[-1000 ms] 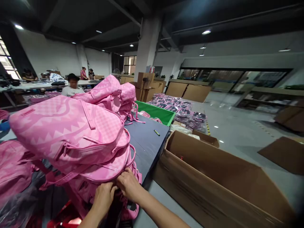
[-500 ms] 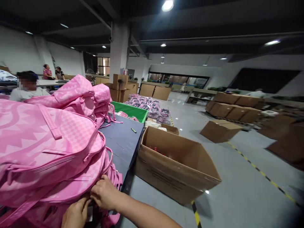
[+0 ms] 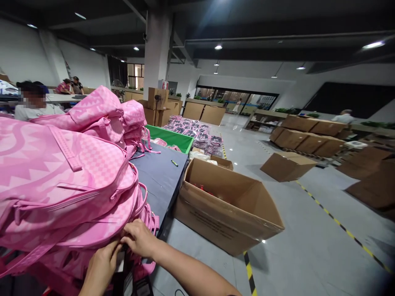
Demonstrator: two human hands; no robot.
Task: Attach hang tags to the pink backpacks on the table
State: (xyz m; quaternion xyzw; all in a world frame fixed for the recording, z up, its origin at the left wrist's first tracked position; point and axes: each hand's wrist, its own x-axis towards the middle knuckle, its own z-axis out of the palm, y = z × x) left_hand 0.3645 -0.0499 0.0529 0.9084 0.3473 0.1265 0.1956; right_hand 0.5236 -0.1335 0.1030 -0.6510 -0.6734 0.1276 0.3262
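A pink backpack point(image 3: 77, 164) with a pale checked and jagged pattern lies on top of other pink backpacks at the near left. At the lower right edge of this stack, my right hand point(image 3: 139, 237) has its fingers bent and pinched together. My left hand point(image 3: 103, 263) is right beside it, thumb and fingers also closed, almost touching the right fingertips. What sits between the fingertips is hidden by the hands and the bag's edge. A small white piece point(image 3: 121, 263), perhaps a label, shows just below them. Pink straps point(image 3: 151, 220) hang at the table edge.
More pink bags point(image 3: 101, 111) are piled behind on the dark table point(image 3: 160, 166), near a small green tool point(image 3: 174, 163). An open carton point(image 3: 222, 222) stands on the floor to the right. Behind are a green bin point(image 3: 182, 142) and wrapped bundles point(image 3: 197, 131). A person point(image 3: 37, 111) sits at left.
The view has tilted down slightly. Both hands remain at the same bag edge, fingertips pinched close together, and more of the white piece and dark items below them now shows.
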